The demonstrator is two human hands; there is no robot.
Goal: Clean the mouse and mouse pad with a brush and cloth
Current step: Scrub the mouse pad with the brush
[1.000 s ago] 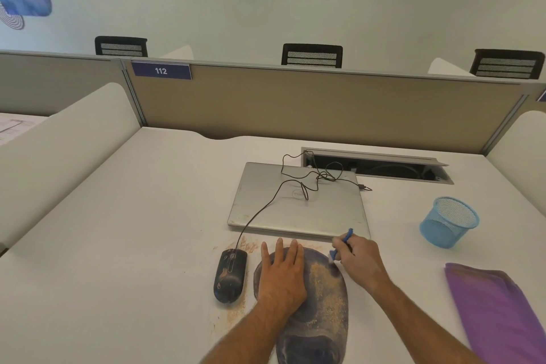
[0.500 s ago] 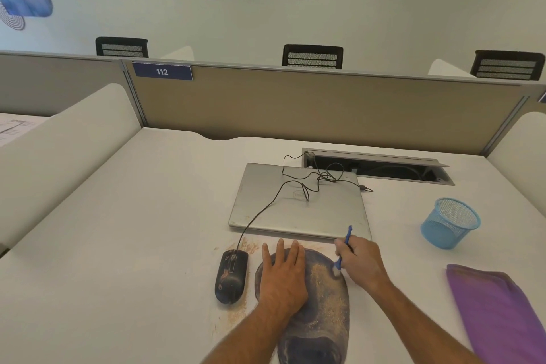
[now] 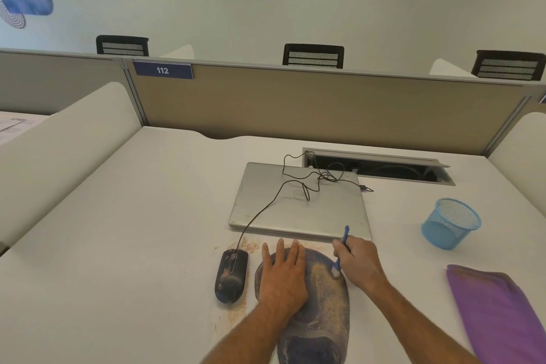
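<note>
Brush (image 3: 340,254) is pinched in the right hand (image 3: 359,264), white bristles down on the dusty pad (image 3: 320,304). Left hand (image 3: 282,276) lies flat on the pad, fingers straight. Mouse (image 3: 231,275) sits just left of that hand, purple cloth (image 3: 502,313) way off right on the table (image 3: 118,245).

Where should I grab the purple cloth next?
Probably pinch the cloth at its near-left corner, coming from the left with the right hand once the brush is set down. It lies flat and folded on the desk, and that corner sits closest and unobstructed.
</note>
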